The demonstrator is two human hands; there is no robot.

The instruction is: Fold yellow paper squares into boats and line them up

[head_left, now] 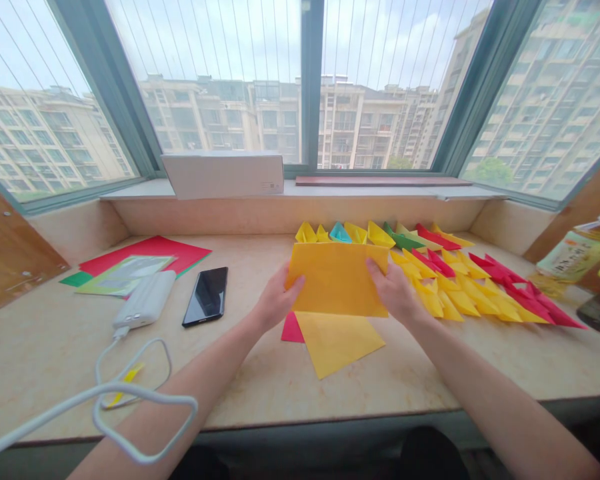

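nearest is a white cable (145,393), at the left. on the counter (260,400) lies a yellow sheet (340,341), with a red paper (293,329) showing at its left edge. above them, the left hand (279,300) and the right hand (396,288) are pinching an orange paper (337,280) by its two sides. a black phone (206,297) lies to the left. farther, at the right, are folded paper pieces (467,293) in rows.
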